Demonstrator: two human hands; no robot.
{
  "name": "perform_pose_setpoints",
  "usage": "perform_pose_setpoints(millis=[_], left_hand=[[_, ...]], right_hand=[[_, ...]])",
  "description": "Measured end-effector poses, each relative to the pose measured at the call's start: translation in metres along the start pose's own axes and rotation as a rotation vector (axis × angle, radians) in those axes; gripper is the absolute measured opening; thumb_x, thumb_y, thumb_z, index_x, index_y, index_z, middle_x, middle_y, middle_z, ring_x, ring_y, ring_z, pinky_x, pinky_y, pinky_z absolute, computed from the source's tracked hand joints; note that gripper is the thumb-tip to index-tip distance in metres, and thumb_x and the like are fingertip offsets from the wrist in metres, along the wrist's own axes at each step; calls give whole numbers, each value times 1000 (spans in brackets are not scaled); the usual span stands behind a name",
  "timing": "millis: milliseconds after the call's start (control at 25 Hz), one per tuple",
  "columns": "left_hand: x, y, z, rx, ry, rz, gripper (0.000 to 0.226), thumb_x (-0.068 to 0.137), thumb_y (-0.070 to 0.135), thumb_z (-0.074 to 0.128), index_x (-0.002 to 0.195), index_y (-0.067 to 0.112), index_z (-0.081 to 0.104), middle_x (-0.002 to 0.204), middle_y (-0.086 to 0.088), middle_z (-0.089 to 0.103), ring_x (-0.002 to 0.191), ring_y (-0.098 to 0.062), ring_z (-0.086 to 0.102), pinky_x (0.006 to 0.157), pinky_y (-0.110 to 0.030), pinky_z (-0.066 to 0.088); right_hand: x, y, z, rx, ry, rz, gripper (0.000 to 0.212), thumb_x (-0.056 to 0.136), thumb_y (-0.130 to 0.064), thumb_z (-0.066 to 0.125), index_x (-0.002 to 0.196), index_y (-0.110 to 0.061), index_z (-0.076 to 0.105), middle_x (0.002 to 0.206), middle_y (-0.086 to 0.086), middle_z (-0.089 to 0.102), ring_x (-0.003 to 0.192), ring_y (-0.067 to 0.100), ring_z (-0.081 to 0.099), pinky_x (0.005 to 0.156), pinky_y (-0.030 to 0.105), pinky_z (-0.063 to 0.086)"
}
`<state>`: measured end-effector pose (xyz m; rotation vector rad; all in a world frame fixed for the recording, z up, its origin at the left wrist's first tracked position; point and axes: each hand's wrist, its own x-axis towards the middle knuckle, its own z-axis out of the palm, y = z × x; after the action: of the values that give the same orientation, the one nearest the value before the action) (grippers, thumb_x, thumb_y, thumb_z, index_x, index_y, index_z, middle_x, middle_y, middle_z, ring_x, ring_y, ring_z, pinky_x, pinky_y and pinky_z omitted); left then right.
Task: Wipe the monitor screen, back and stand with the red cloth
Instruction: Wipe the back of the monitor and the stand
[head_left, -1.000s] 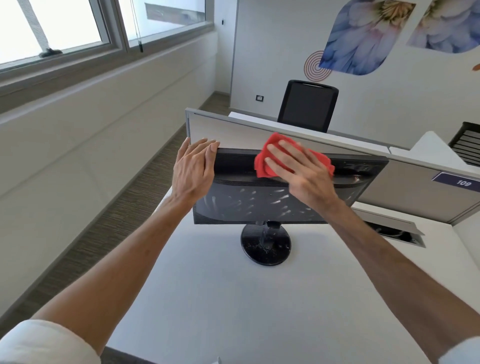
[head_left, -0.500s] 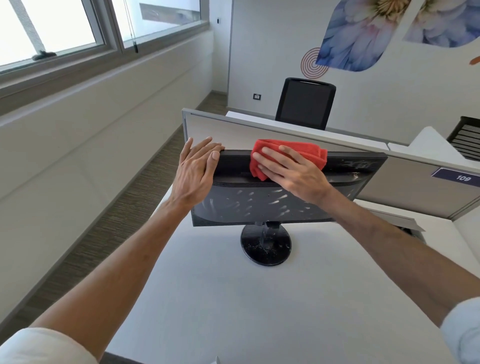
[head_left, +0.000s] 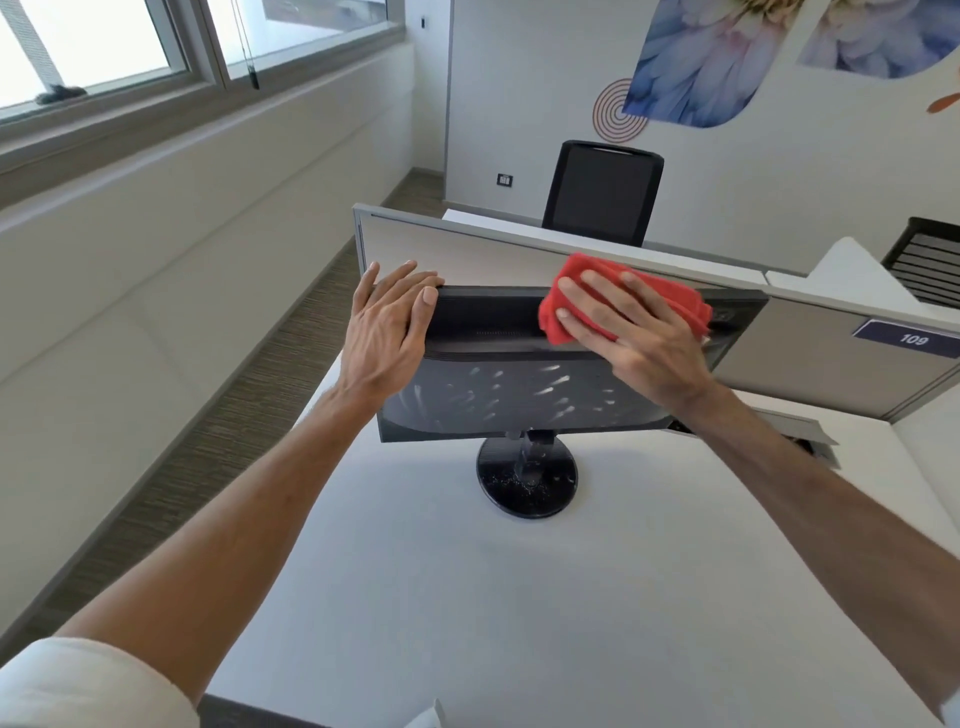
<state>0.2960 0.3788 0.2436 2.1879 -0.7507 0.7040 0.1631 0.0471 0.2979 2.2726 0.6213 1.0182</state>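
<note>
Cloth (head_left: 670, 296) is pushed further right along the monitor (head_left: 488, 332) back by flat right hand (head_left: 634, 338), flat left hand (head_left: 387, 332) bracing; smudges (head_left: 519, 395) remain.

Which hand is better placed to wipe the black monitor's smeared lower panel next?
Right: the right hand presses the red cloth just above it; the left hand, bare, braces the black monitor's corner.

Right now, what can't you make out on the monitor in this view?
Head view only:
- The monitor far face: hidden by its own body.
- Patch under the red cloth: covered by cloth and right hand.
- Monitor's lower right corner: behind the right forearm.
- Left top corner: under the left hand.
</note>
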Motion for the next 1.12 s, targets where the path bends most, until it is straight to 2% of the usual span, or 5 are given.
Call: perform_pose_setpoints(millis=[240,520,760,920,1120], left_hand=[[-2,-5,-5,2,-19,-3,53,124,37,28,146,21,73,152,4,70,159,-14,46,139,-46,14],[0,-10,-3,-4,-29,44,51,123,35,30,148,19,71,153,3,69,160,-14,45,140,-42,10],[2,-9,-1,6,-27,44,52,123,38,29,148,20,71,153,2,69,160,-14,44,139,-46,12],[-1,-3,1,45,9,48,51,123,38,30,147,21,71,152,3,69,160,-14,45,139,-48,14],[-6,1,2,33,37,40,47,123,35,32,145,20,72,151,3,70,160,-14,44,139,-48,15]], right_hand=[[47,-30,28,-34,-218,-170,78,108,-1,56,172,-16,13,180,12,2,166,36,7,130,56,22],[-21,27,20,-120,-303,-141,57,115,-1,37,170,-14,25,180,12,5,166,34,12,130,56,23],[-86,52,13,-158,-464,123,69,109,0,51,170,-16,22,180,12,-1,166,36,7,131,57,16],[-72,30,7,-45,-295,257,65,108,9,35,166,-19,37,178,10,18,165,34,18,129,58,26],[-19,-17,18,-8,-181,58,60,114,-1,43,169,-20,29,178,10,19,164,33,20,130,56,26]])
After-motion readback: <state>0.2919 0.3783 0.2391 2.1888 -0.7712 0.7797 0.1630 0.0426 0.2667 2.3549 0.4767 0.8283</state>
